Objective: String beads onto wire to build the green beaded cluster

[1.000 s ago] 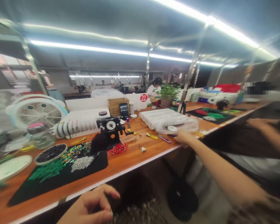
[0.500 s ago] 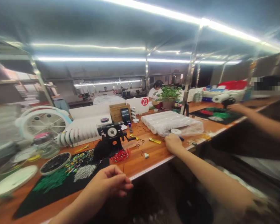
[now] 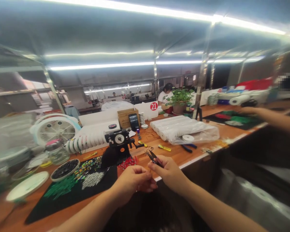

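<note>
You're bringing both hands together at the near edge of the orange-brown wooden workbench (image 3: 135,162), just in front of the black geared winding machine w/ a round dial (image 3: 119,141). Your right hand (image 3: 170,170) is gripping small dark-handled pliers (image 3: 152,157), tips pointing up-left; your left hand (image 3: 135,180) is pinched shut, fingertips near the plier hand, prob. on a thin wire, but it's too fine to make out. Looks like you're at the bend/trim step on that small piece; next move calls for steadying the left pinch and lining the plier tips up w/ it. Red beads (image 3: 127,162) are lying just beyond your hands; the black felt mat (image 3: 70,196) w/ green and silver beads is to the left. Another person's arm (image 3: 270,116) is reaching across far right.
</note>
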Tool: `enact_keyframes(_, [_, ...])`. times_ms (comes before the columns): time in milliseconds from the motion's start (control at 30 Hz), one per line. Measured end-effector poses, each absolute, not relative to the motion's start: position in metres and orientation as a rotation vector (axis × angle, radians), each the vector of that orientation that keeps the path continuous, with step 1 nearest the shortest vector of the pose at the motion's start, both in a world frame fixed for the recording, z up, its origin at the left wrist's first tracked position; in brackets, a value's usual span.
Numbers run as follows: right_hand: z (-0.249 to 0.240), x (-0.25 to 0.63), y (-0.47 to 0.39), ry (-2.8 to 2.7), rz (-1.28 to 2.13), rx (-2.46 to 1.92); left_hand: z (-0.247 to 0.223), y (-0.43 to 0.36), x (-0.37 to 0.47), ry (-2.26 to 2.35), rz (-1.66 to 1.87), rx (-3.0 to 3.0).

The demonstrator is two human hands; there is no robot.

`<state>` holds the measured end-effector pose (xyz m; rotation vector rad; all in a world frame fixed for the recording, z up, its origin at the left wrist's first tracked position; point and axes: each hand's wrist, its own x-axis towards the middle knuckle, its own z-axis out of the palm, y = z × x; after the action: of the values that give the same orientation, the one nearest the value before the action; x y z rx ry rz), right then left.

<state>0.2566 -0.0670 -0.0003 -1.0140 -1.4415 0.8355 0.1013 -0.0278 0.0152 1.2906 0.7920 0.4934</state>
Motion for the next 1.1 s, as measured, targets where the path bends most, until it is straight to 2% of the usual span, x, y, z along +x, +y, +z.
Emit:
enact_keyframes(533, [-0.013,0.263,-0.060,-1.341,0.709,-1.097,0.004,-0.021,0.110,0.758,0.548,1.090])
enact_keyframes(767, [-0.033,0.276,-0.059,-1.529,0.624,-1.263,0.005,-0.010,0.111,0.841,0.789,1.081])
enact_keyframes(1100, [-0.031,0.265,-0.060,-1.706,0.193,-1.578,0.000,-0.008,0.119,0.844,0.834,1.187])
